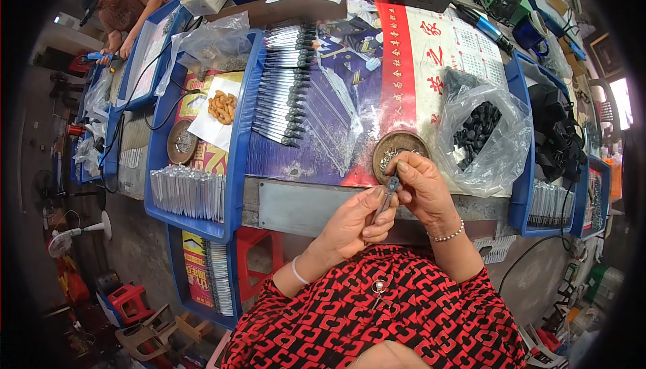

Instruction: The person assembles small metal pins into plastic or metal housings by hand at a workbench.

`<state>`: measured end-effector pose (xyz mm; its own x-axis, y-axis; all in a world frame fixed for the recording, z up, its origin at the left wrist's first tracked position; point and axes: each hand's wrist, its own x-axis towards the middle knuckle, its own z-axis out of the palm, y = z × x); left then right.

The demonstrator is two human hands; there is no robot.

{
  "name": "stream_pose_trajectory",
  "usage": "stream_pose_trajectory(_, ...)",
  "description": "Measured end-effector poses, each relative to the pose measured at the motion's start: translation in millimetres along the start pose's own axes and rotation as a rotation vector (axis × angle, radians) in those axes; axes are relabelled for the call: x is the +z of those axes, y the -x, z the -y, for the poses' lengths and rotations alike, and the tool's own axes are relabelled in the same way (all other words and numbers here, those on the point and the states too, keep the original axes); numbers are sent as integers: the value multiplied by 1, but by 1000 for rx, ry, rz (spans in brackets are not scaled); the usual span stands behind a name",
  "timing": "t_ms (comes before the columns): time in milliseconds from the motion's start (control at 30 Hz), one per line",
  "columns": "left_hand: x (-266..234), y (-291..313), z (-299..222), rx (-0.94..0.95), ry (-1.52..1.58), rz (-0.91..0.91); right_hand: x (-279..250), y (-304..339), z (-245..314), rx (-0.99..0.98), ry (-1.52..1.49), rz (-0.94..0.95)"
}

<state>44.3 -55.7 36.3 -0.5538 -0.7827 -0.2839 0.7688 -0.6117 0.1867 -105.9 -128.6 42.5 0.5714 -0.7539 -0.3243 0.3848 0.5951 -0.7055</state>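
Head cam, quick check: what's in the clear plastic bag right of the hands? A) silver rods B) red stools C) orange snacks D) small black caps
D: the clear plastic bag on the bench, right of the right hand, holds a heap of small black caps; the silver rods lie in rows further left.

You are holding a slim, silvery metal rod with a dark grey rounded cap (389,189) on its upper end. It is standing nearly upright, leaning slightly so the cap tips away from you, just in front of the table's near edge. Your left hand (351,224) is wrapping the lower shaft, hiding most of it, while your right hand (422,187) is pinching the capped end between thumb and fingertips. The cap is looking small and ridged, though details are blurring.
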Motion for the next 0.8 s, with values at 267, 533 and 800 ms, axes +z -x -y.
stream_pose_trajectory(267,3,-1,2,8,54,-31,2,0,-4,-2,19,19)
stream_pose_trajectory(533,6,2,6,52,81,-136,20,9,-18,-255,459,-106)
stream_pose_trajectory(800,-2,-1,7,46,150,-56,17,6,-17,-227,375,-96)
